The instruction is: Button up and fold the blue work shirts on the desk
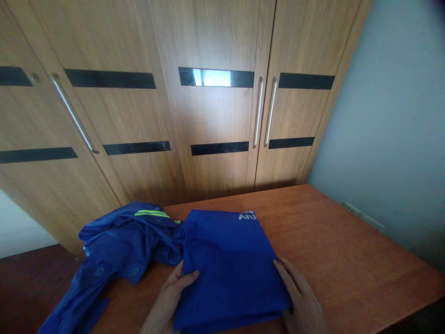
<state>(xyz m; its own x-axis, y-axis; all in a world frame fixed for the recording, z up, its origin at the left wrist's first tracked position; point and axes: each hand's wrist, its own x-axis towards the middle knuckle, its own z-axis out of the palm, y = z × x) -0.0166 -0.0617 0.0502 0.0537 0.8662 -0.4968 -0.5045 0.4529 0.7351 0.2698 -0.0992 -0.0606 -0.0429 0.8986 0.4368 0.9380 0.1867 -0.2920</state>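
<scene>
Left hand [170, 297] and right hand [301, 294] are seen nearest the camera, one at each side of a folded garment [225, 269]. Its left edge is grasped by the left hand, whose thumb is laid over the top. Its right edge is clasped by the right hand, with fingertips set along the side; the thumb is hidden. The folded garment, plain blue, is held at the front of a reddish-brown worktop [347, 250]; whether it is fully rested there cannot be told. White lettering [247, 215], partly cut off by a fold, is shown at its far right corner.

To the left of the folded garment, a crumpled garment [121, 246] is spread, also blue, marked with a yellow-green stripe [152, 214] and round fastenings [99, 271]. The two garments are met near the folded one's far left corner. Behind the folded garment, a wooden wardrobe [215, 111] is seen, fitted with dark strips [219, 148] and long metal handles [258, 112]. To its right, beyond the worktop, a pale wall [389, 116] is seen.
</scene>
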